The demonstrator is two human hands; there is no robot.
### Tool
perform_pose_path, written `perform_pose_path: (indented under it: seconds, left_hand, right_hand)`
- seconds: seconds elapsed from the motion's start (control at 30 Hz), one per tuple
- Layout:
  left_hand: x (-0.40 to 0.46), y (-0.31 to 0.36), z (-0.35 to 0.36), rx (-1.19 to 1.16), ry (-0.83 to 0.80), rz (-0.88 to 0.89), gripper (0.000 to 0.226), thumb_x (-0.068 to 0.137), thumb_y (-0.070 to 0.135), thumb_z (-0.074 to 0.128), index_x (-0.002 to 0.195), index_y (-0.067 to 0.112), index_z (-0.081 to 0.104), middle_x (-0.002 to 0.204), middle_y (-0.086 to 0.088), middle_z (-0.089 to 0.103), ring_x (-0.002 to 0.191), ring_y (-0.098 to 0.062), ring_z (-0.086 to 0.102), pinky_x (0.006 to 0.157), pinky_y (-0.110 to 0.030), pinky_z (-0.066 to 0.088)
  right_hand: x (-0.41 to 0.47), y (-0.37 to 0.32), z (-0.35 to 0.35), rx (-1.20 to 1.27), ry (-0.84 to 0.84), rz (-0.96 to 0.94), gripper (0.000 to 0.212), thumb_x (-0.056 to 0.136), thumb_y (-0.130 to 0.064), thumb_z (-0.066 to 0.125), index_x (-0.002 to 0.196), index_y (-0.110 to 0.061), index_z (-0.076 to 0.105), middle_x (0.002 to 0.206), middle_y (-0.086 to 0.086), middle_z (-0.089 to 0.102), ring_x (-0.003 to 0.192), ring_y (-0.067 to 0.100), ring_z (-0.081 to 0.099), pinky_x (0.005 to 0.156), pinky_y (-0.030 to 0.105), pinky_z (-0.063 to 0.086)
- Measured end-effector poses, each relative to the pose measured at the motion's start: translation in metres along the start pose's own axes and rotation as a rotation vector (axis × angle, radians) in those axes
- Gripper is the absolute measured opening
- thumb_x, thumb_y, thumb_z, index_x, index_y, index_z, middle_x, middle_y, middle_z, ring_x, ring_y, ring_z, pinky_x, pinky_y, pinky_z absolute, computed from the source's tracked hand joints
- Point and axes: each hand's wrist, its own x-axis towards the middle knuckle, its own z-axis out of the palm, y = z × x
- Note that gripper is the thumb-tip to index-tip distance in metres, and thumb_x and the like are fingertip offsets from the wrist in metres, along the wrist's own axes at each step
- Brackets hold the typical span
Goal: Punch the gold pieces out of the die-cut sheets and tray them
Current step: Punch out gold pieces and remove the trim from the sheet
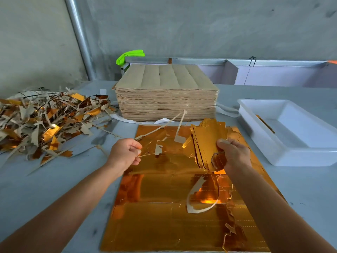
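A gold die-cut sheet [164,221] lies flat on the grey table in front of me. My right hand [235,154] grips a thick bundle of punched gold pieces [207,141], held up above the sheet's far end. My left hand [125,152] pinches thin strips of waste trim [160,128] that trail up and to the right over the sheet. A curved offcut [198,198] lies loose on the sheet. The white tray [284,154] stands to the right, with a gold piece [264,123] leaning inside it.
A tall stack of brown-backed sheets [166,94] stands behind the gold sheet. A heap of gold and brown scraps [45,121] covers the table's left side. A green object [130,55] and a metal rail [200,61] sit by the concrete wall.
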Motion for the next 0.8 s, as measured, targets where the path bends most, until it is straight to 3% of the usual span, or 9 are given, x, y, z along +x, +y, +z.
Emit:
perform_pose_path:
  seconds: [0.1, 0.23, 0.4, 0.53, 0.6, 0.63, 0.7, 0.8]
  left_hand:
    - [-0.002, 0.0, -0.003, 0.093, 0.006, 0.058, 0.019, 0.091, -0.003, 0.055, 0.088, 0.014, 0.062, 0.082, -0.004, 0.065, 0.063, -0.015, 0.065, 0.051, -0.02, 0.049]
    - [-0.002, -0.005, -0.01, 0.154, -0.054, 0.083, 0.014, 0.089, -0.003, 0.058, 0.091, 0.01, 0.063, 0.078, -0.007, 0.066, 0.062, -0.015, 0.065, 0.053, -0.021, 0.051]
    - [0.0, -0.012, -0.017, 0.335, -0.103, 0.105, 0.012, 0.091, 0.0, 0.057, 0.091, 0.01, 0.064, 0.076, -0.003, 0.064, 0.061, -0.012, 0.064, 0.048, -0.015, 0.046]
    - [-0.003, -0.008, -0.023, 0.587, -0.279, 0.064, 0.008, 0.092, 0.006, 0.059, 0.087, 0.011, 0.064, 0.084, -0.006, 0.065, 0.07, -0.015, 0.065, 0.06, -0.024, 0.054]
    - [-0.005, 0.005, -0.022, 0.8, -0.142, 0.193, 0.014, 0.094, 0.022, 0.059, 0.084, 0.013, 0.063, 0.084, 0.0, 0.062, 0.074, -0.013, 0.06, 0.06, -0.022, 0.046]
    - [-0.008, 0.015, -0.018, 0.798, -0.02, 0.288, 0.019, 0.094, 0.03, 0.056, 0.085, 0.014, 0.061, 0.084, 0.003, 0.059, 0.074, -0.011, 0.057, 0.057, -0.018, 0.039]
    - [-0.014, 0.036, -0.006, 0.528, 0.08, 0.41, 0.028, 0.095, 0.04, 0.05, 0.101, 0.015, 0.061, 0.087, 0.01, 0.056, 0.076, -0.006, 0.054, 0.06, -0.012, 0.036]
    - [-0.028, 0.063, 0.023, 0.084, -0.22, 0.261, 0.069, 0.083, 0.067, 0.036, 0.129, 0.017, 0.048, 0.104, 0.01, 0.056, 0.09, -0.006, 0.057, 0.075, -0.025, 0.049]
  right_hand:
    - [0.002, 0.001, 0.0, 0.017, 0.052, 0.005, 0.016, 0.087, -0.011, 0.067, 0.076, -0.018, 0.058, 0.073, 0.005, 0.053, 0.06, 0.017, 0.053, 0.048, 0.033, 0.05]
    - [0.006, -0.002, -0.006, 0.022, 0.051, 0.034, 0.015, 0.086, -0.01, 0.068, 0.077, -0.017, 0.058, 0.076, 0.007, 0.056, 0.063, 0.02, 0.056, 0.061, 0.039, 0.055]
    - [0.014, -0.007, -0.018, -0.001, 0.117, 0.042, 0.009, 0.088, -0.011, 0.067, 0.085, -0.011, 0.058, 0.081, 0.012, 0.055, 0.07, 0.026, 0.057, 0.061, 0.042, 0.057]
    - [0.018, -0.009, -0.024, -0.075, 0.035, -0.01, 0.007, 0.087, -0.012, 0.067, 0.086, -0.014, 0.06, 0.074, 0.006, 0.056, 0.06, 0.019, 0.058, 0.046, 0.03, 0.051]
    - [0.015, -0.009, -0.021, -0.129, -0.095, 0.005, 0.007, 0.086, -0.012, 0.068, 0.086, -0.014, 0.061, 0.071, 0.006, 0.059, 0.055, 0.016, 0.059, 0.044, 0.029, 0.051]
    - [0.014, -0.008, -0.018, -0.15, -0.169, 0.012, 0.007, 0.085, -0.012, 0.068, 0.086, -0.012, 0.061, 0.068, 0.006, 0.059, 0.052, 0.017, 0.058, 0.044, 0.029, 0.051]
    - [0.01, -0.006, -0.009, -0.186, -0.276, 0.003, 0.007, 0.084, -0.012, 0.068, 0.086, -0.01, 0.061, 0.063, 0.006, 0.058, 0.051, 0.02, 0.055, 0.047, 0.032, 0.05]
    - [0.001, -0.002, 0.009, -0.182, -0.363, 0.017, 0.008, 0.085, -0.014, 0.066, 0.091, -0.012, 0.061, 0.067, 0.007, 0.065, 0.061, 0.025, 0.061, 0.058, 0.039, 0.054]
